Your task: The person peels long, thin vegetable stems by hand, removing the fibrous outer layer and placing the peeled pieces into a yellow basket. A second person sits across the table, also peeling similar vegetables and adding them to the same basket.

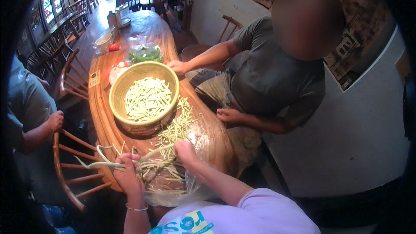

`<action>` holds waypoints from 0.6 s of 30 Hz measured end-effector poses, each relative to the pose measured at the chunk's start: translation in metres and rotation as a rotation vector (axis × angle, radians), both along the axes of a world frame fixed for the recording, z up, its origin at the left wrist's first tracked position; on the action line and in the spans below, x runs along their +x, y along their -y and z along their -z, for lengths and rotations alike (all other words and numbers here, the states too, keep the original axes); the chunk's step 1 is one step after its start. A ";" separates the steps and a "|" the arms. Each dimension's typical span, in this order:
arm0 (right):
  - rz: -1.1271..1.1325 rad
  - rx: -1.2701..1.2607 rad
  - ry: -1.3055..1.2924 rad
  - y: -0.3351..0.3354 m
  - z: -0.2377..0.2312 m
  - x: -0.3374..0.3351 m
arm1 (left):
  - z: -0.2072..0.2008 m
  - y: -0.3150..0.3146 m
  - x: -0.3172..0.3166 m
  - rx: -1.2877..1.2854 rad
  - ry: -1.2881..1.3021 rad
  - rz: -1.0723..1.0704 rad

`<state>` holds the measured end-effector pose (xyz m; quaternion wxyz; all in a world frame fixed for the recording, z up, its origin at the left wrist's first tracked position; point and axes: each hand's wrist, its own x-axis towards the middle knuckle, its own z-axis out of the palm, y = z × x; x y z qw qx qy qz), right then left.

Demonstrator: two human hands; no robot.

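Note:
My left hand [129, 174] is closed around a few long green beans [100, 164], whose tips stick out to the left. A bean stretches from there to my right hand [185, 152], whose fingers are pinched on its other end. Beneath my hands, more long beans lie on a clear plastic bag [194, 183] at the near end of the table. Short broken bean pieces [182, 119] are strewn beyond my right hand. Just past them stands a yellow round basket [116, 108], holding a heap of cut bean pieces [147, 99].
The wooden table [208, 138] runs away from me. Behind the basket are a bag of leafy greens [146, 53] and a red item [114, 47]. A seated person [277, 78] is at the right; another person [30, 104] stands left beside a wooden chair [65, 177].

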<state>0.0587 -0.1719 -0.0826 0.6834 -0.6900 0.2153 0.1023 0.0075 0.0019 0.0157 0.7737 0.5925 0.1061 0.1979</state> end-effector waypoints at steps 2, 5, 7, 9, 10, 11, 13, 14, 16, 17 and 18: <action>0.536 0.630 -0.323 0.006 0.029 0.025 | -0.008 -0.003 -0.001 -0.201 0.091 -0.097; 0.326 0.437 -0.178 0.015 0.031 0.022 | -0.026 -0.024 0.001 -0.280 0.000 -0.066; -0.074 -0.234 0.141 0.029 0.042 0.014 | -0.034 -0.024 0.002 -0.241 -0.051 0.000; -0.232 -0.701 0.459 0.032 0.040 0.018 | -0.027 -0.031 0.004 -0.265 -0.059 0.058; -0.243 -0.673 0.443 0.030 0.027 0.023 | -0.026 -0.032 0.003 -0.255 -0.078 0.041; -0.280 -0.460 0.449 0.025 0.002 0.028 | -0.025 -0.033 0.003 -0.261 -0.088 0.064; -0.441 -0.124 0.464 0.013 -0.056 0.023 | -0.024 -0.032 0.002 -0.276 -0.107 0.101; -0.560 0.004 0.480 0.005 -0.077 0.017 | -0.021 -0.031 0.003 -0.284 -0.107 0.131; -0.803 -0.178 0.767 -0.006 -0.090 0.007 | -0.019 -0.024 0.005 -0.281 -0.154 0.130; -0.942 -0.217 0.749 -0.006 -0.098 0.004 | -0.019 -0.023 0.006 -0.307 -0.150 0.154; -1.083 -0.255 0.730 -0.007 -0.101 0.001 | -0.020 -0.025 0.007 -0.353 -0.155 0.148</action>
